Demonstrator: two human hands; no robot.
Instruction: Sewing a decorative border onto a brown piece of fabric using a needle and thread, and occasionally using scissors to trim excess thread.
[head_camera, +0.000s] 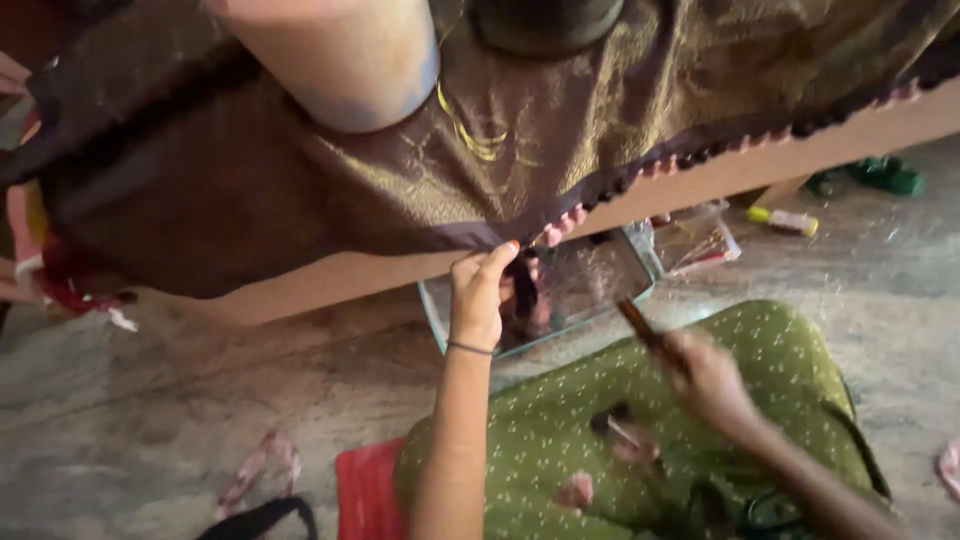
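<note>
My left hand (478, 293) is raised and pinches the lower edge of a brown-gold cloth (400, 180) that drapes over a low table (760, 165). Its hem carries a row of pink and dark tassels (700, 155). My right hand (705, 378), blurred, holds a thin brown stick-like tool (640, 325) above my lap. I sit on the floor in green dotted fabric (560, 420). Some small pieces lie on my lap (625, 435); what they are I cannot tell.
A glass tray (600, 275) stands tilted on the stone floor under the table edge, just behind my left hand. A clear packet (700, 245), a small yellow-capped bottle (785, 220) and a green object (885, 175) lie to the right. Beside my left knee lies a red mat (365, 490).
</note>
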